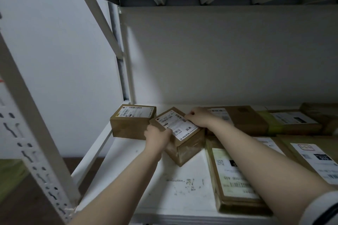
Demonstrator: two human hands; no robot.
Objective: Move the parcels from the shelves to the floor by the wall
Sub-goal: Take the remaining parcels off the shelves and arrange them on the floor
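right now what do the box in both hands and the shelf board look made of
The small parcel looks like matte brown cardboard, with glossy tape on its side and a white paper label on top. The shelf board is white and smooth, painted metal or laminate, unclear which; grey scuffs show.

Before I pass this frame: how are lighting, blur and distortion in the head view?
Head view: dim, flat light, no glare; the wide-angle lens bends the shelf post, which is smeared by blur; the parcel gripped by the left hand and right hand is sharper, its small print unreadable.
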